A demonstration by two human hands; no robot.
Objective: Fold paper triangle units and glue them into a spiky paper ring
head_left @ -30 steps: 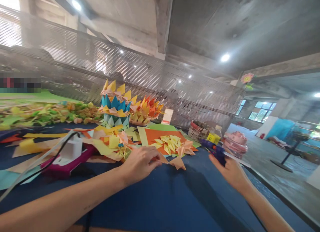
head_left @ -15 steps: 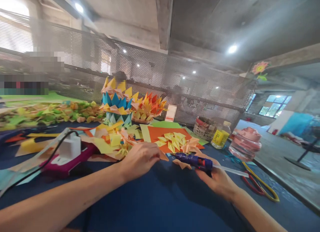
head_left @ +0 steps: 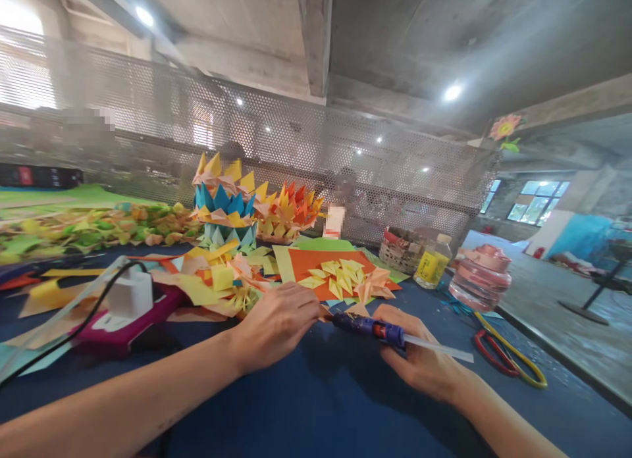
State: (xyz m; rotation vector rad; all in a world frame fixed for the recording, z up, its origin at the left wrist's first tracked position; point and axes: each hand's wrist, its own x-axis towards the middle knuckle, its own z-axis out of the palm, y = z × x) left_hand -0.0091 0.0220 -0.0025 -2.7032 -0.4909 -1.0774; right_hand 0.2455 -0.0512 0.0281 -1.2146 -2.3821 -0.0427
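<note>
My right hand point(head_left: 417, 356) is closed around a dark blue hot glue gun point(head_left: 368, 328), a clear glue stick point(head_left: 439, 348) jutting from its back end. The gun's nozzle points left and meets a small piece of orange-brown paper point(head_left: 324, 312) at my left fingertips. My left hand point(head_left: 281, 320) pinches that piece; most of it is hidden behind the fingers. Just beyond the hands, pale yellow folded paper pieces point(head_left: 340, 277) lie on an orange sheet point(head_left: 301, 264), with peach folded pieces point(head_left: 374, 285) beside them.
Behind stand pointed paper crowns point(head_left: 227, 201). At left are a magenta power strip point(head_left: 133, 320) with a white plug and a heap of folded paper point(head_left: 123, 224). To the right are a yellow-labelled bottle point(head_left: 432, 264), a pink bottle point(head_left: 481, 277), a woven basket point(head_left: 399, 251) and scissors point(head_left: 511, 353).
The glue gun has moved left and slightly down, bringing its nozzle to the paper piece in my left hand. My left hand stays nearly in place. The view has shifted slightly.
</note>
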